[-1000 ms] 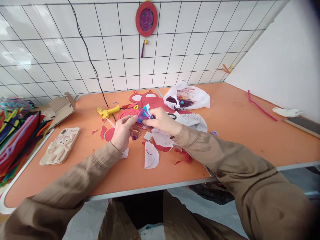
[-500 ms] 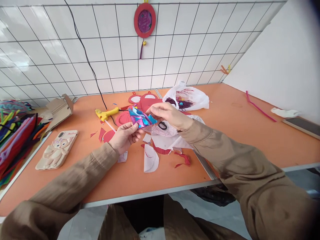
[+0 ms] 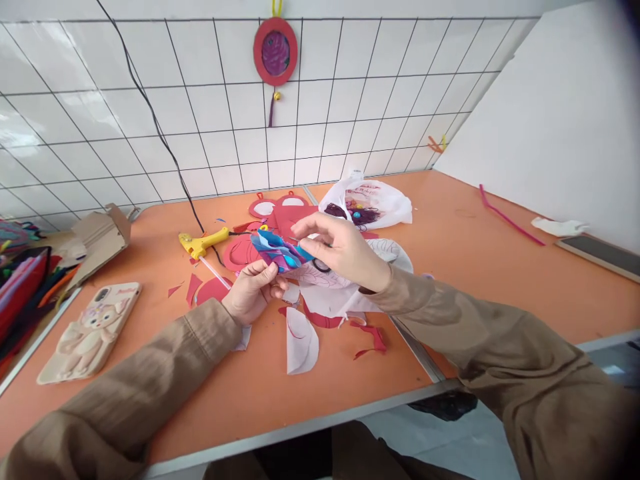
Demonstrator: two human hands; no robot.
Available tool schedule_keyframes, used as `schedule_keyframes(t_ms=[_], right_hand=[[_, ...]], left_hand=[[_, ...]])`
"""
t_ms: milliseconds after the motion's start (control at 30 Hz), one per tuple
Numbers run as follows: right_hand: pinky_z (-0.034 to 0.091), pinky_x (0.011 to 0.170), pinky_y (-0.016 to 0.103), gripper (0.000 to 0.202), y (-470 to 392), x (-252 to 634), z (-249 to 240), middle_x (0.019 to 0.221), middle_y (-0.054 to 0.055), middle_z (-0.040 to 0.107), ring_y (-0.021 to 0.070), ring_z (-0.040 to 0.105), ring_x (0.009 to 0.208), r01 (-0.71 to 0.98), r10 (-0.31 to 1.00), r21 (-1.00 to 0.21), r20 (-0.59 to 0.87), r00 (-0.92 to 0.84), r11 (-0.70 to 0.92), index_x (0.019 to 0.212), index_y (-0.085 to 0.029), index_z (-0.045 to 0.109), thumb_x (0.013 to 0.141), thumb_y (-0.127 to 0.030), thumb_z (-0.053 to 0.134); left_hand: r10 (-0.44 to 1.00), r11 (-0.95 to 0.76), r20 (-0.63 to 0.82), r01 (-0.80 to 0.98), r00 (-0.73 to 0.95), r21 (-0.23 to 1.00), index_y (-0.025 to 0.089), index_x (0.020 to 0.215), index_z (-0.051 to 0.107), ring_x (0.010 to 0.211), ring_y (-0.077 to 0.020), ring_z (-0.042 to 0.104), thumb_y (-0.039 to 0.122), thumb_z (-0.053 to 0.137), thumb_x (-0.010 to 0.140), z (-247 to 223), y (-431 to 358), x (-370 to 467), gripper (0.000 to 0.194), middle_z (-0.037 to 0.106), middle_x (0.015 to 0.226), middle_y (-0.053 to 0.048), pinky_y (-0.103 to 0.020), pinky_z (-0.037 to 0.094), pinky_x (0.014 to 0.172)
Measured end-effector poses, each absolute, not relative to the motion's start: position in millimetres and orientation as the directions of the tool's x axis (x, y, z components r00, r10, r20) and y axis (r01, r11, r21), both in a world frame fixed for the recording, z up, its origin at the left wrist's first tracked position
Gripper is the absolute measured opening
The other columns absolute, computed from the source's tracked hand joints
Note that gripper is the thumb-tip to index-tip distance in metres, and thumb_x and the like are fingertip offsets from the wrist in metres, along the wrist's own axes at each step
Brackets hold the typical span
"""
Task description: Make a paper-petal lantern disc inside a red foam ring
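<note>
A crumpled, shiny blue and purple piece [image 3: 280,253] is pinched between the thumb and fingers of my left hand [image 3: 254,285]. My right hand [image 3: 343,250] is at the right edge of this piece, its thumb and index finger closed near the blue folds. A thin, small thing seems to show at those fingertips, too small to name. Beneath and behind the hands lie red cut shapes [image 3: 295,219] and white drawn paper [image 3: 325,297]. A dark ring [image 3: 321,265] shows partly below my right hand.
A yellow glue gun [image 3: 205,243] lies left of the hands, with a phone [image 3: 93,331] nearer me. Behind right is a white plastic bag [image 3: 395,203]. Red scraps [image 3: 371,339] and folded white paper [image 3: 301,342] lie in front. A cardboard box [image 3: 103,243] stands far left.
The view has shifted slightly, so the table things appear lower and mostly further left. My right hand's fingers have come closer together at the shiny piece, which my left hand still holds.
</note>
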State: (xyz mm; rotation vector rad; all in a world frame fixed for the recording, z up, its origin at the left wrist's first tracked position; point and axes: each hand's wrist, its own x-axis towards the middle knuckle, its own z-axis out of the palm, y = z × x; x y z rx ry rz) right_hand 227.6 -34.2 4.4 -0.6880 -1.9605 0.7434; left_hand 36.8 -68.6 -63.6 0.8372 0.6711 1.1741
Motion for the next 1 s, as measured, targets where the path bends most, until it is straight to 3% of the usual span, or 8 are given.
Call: schedule_keyframes(t_ms=[100, 267, 467, 667, 867, 1000], right_hand=[[0.053, 0.078, 0.038, 0.015, -41.1, 228.7, 4.2, 0.108, 0.012, 0.068, 0.0234, 0.065, 0.1, 0.201, 0.637, -0.623, 0.629, -0.445, 0.756, 0.08, -0.018, 0.062, 0.088, -0.03, 0.058], [0.052, 0.087, 0.043, 0.024, -44.3, 224.6, -7.3, 0.114, 0.015, 0.064, 0.0271, 0.064, 0.105, 0.286, 0.553, -0.476, 0.66, -0.509, 0.832, 0.087, -0.018, 0.061, 0.085, -0.041, 0.067], [0.051, 0.082, 0.04, 0.028, -44.4, 218.1, -13.8, 0.111, 0.014, 0.063, 0.0281, 0.062, 0.105, 0.414, 0.566, -0.39, 0.628, -0.534, 0.823, 0.09, -0.02, 0.055, 0.081, -0.042, 0.071], [0.049, 0.076, 0.037, 0.028, -43.4, 214.9, -15.5, 0.1, 0.011, 0.063, 0.0259, 0.061, 0.096, 0.495, 0.641, -0.411, 0.556, -0.529, 0.766, 0.089, -0.02, 0.051, 0.08, -0.038, 0.071], [0.049, 0.073, 0.037, 0.025, -42.2, 214.3, -18.5, 0.094, 0.009, 0.063, 0.024, 0.063, 0.089, 0.428, 0.657, -0.498, 0.556, -0.51, 0.754, 0.08, -0.021, 0.047, 0.08, -0.033, 0.068], [0.049, 0.082, 0.039, 0.022, -44.8, 214.3, -17.2, 0.096, 0.01, 0.063, 0.0272, 0.063, 0.104, 0.354, 0.629, -0.523, 0.589, -0.507, 0.775, 0.076, -0.022, 0.046, 0.082, -0.028, 0.066]], left_hand=[[0.971, 0.147, -0.022, -0.52, 0.238, 0.842, 0.014, 0.07, 0.073, 0.049, -0.0088, 0.061, 0.037, 0.091, 0.061, -67.6, -68.5, 36.9, 0.03, 0.07, 0.058, -0.002, -0.016, 0.049, 0.046], [0.977, 0.138, -0.032, -0.516, 0.21, 0.845, 0.013, 0.066, 0.072, 0.049, -0.009, 0.061, 0.041, 0.092, 0.059, -67.6, -70.4, 40.4, 0.035, 0.069, 0.056, -0.003, -0.016, 0.05, 0.047], [0.98, 0.129, -0.032, -0.5, 0.198, 0.856, 0.013, 0.062, 0.071, 0.05, -0.0092, 0.06, 0.042, 0.09, 0.061, -66.5, -72.5, 40.6, 0.035, 0.067, 0.056, -0.003, -0.018, 0.05, 0.048], [0.975, 0.148, -0.041, -0.503, 0.218, 0.852, 0.013, 0.065, 0.072, 0.052, -0.0098, 0.062, 0.042, 0.09, 0.062, -68.0, -72.7, 39.3, 0.034, 0.068, 0.057, -0.003, -0.018, 0.051, 0.049], [0.973, 0.16, -0.049, -0.51, 0.225, 0.845, 0.013, 0.066, 0.074, 0.051, -0.0089, 0.062, 0.042, 0.091, 0.06, -67.5, -73.2, 40.7, 0.034, 0.069, 0.057, -0.003, -0.016, 0.051, 0.049], [0.975, 0.159, -0.051, -0.512, 0.218, 0.844, 0.013, 0.067, 0.074, 0.051, -0.009, 0.062, 0.042, 0.091, 0.059, -66.8, -73.4, 40.6, 0.034, 0.069, 0.057, -0.003, -0.017, 0.051, 0.049]])
